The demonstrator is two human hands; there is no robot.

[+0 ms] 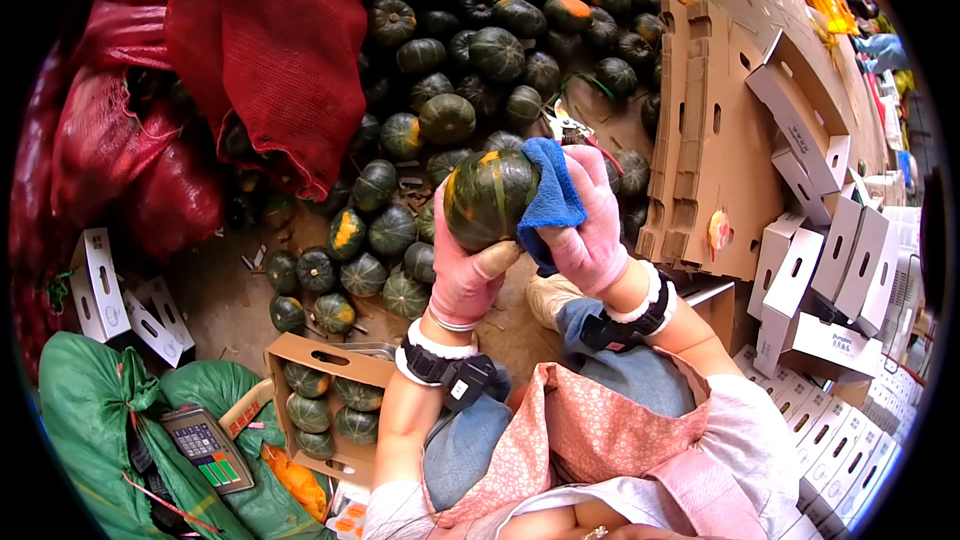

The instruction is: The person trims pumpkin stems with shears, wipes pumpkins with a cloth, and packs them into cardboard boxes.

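Observation:
A dark green pumpkin with orange streaks is held up in front of me. My left hand, in a pink glove, grips it from the left and below. In my right hand, also gloved in pink, is a blue cloth pressed against the pumpkin's right side. Just behind the cloth lies a pair of pruning shears with red on the handle, partly hidden by my right hand. Many similar pumpkins are heaped on the floor beyond my hands.
An open cardboard box with several pumpkins stands at lower left, beside a scale's keypad and green sacks. Red mesh sacks hang over the left side. Flattened cardboard and white cartons occupy the right.

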